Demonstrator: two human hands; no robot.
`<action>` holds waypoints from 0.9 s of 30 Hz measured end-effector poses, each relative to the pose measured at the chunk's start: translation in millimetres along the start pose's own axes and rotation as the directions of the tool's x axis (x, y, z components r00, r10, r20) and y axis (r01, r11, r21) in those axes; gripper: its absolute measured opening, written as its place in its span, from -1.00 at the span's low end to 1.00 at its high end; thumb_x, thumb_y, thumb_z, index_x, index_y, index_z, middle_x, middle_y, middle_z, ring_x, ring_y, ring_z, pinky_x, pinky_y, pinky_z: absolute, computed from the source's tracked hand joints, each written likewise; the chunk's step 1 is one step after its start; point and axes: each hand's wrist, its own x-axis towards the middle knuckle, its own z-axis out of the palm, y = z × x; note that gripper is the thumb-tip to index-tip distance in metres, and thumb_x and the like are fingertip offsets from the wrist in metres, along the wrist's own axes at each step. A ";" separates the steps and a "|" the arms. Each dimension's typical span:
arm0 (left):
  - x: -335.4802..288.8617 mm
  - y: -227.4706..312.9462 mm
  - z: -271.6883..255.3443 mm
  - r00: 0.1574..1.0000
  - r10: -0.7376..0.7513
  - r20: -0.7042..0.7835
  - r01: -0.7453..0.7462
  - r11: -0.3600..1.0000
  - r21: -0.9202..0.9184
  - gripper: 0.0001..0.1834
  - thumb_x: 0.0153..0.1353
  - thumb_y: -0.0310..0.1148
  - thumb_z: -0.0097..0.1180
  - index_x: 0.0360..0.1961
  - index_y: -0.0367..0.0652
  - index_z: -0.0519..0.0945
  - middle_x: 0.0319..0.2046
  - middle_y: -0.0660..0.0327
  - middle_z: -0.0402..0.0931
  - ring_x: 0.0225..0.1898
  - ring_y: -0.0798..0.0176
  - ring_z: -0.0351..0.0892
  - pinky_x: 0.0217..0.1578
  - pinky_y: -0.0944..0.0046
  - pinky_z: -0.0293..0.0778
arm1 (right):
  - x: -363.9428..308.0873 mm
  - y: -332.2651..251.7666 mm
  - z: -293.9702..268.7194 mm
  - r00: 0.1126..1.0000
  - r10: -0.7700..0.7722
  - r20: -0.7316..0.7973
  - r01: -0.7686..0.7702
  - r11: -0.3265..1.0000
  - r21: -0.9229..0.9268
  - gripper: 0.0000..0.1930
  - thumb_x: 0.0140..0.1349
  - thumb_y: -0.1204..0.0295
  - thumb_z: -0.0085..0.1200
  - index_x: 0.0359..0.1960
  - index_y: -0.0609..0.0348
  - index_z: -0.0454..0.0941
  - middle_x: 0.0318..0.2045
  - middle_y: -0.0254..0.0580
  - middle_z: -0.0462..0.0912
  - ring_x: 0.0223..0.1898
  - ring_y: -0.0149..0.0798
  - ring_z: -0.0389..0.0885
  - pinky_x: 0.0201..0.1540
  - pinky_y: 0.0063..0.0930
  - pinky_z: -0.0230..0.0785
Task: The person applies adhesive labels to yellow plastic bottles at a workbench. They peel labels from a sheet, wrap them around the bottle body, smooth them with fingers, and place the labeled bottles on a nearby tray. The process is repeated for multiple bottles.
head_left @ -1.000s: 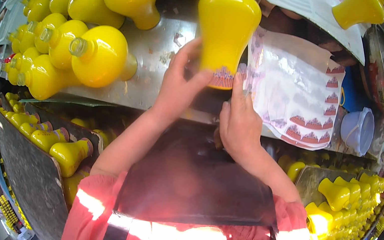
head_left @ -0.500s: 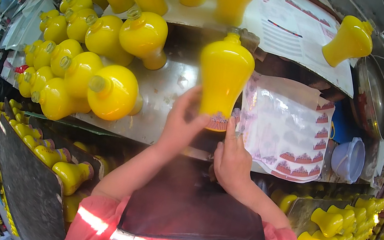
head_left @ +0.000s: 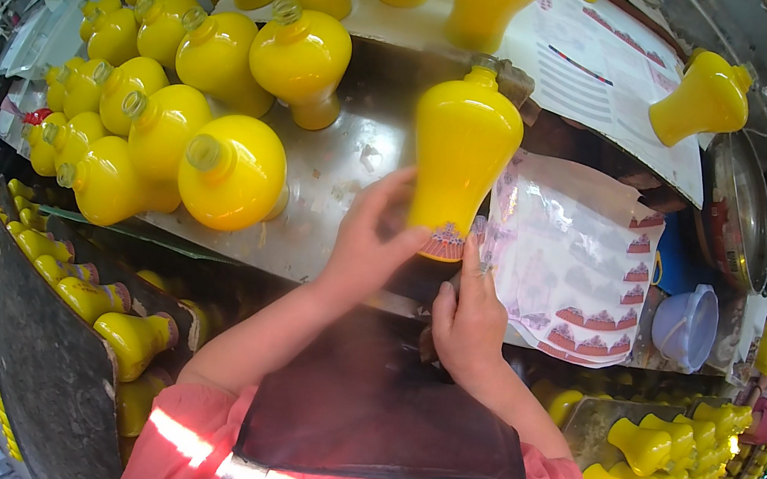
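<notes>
A glossy yellow vase-shaped bottle (head_left: 466, 147) with a clear glass neck lies in front of me, its neck pointing away and its narrow base toward me. My left hand (head_left: 372, 235) grips it near the base from the left, thumb across the front. Round the base runs a purple-and-red patterned decal (head_left: 445, 241). On the right of the base, my right hand (head_left: 473, 310) has its fingers together, the index stretched up to a loose purple end of the decal at the fingertips. What lies behind the base is hidden.
Sheets of matching decals (head_left: 568, 255) lie right of the bottle, beside a pale purple bucket (head_left: 686, 326) and a metal basin (head_left: 747, 219). Yellow bottles (head_left: 234, 172) crowd the metal table (head_left: 358, 149) at left; several stand on the far shelf. Boards (head_left: 47, 341) with more bottles flank me.
The view has shifted slightly. Both hands keep the same hold at the bottle's base, and the patterned decal there looks a little more exposed.
</notes>
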 end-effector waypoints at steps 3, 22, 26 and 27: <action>0.8 2.7 -0.2 1.000 -0.011 0.003 0.011 1.000 -0.021 -0.26 0.19 -0.30 0.35 0.40 -0.16 0.40 0.23 0.09 0.50 0.22 0.16 0.49 0.08 0.21 0.46 | 5.0 -1.4 -11.2 0.996 0.091 0.013 -0.092 0.982 0.164 -0.28 0.27 0.52 0.11 0.51 0.23 0.22 -0.22 0.03 0.60 -0.41 -0.07 0.58 -0.29 -0.25 0.50; 3.5 3.9 -2.6 0.999 -0.038 0.022 0.038 0.999 -0.010 -0.27 0.19 -0.24 0.36 0.38 -0.16 0.41 0.17 0.07 0.53 0.22 0.12 0.47 0.20 0.16 0.39 | 70.4 -11.3 -61.2 0.922 -0.248 -0.299 0.250 0.968 -0.030 -0.64 0.12 0.63 0.41 -0.02 0.22 0.66 -0.19 -0.04 0.75 -0.22 -0.18 0.77 -0.13 -0.41 0.60; 2.6 0.8 -3.9 0.998 -0.055 0.038 0.057 0.997 -0.044 -0.34 0.34 -0.26 0.21 0.43 -0.16 0.37 0.19 0.08 0.50 0.25 0.15 0.44 0.28 0.17 0.33 | 62.3 -10.6 -61.2 0.916 -0.340 -0.212 0.311 0.937 -0.157 -0.66 0.11 0.67 0.38 -0.05 0.18 0.68 -0.23 -0.13 0.76 -0.32 -0.13 0.74 -0.25 -0.42 0.57; 3.4 -0.7 -5.3 0.995 -0.076 0.058 0.082 0.992 -0.101 -0.36 0.41 -0.26 0.15 0.46 -0.16 0.32 0.20 0.10 0.49 0.26 0.20 0.42 0.30 0.18 0.30 | 61.8 -10.6 -61.3 0.886 -0.389 -0.252 0.320 0.907 -0.274 -0.67 0.11 0.67 0.37 -0.06 0.16 0.69 -0.22 -0.16 0.77 -0.33 -0.15 0.73 -0.28 -0.43 0.56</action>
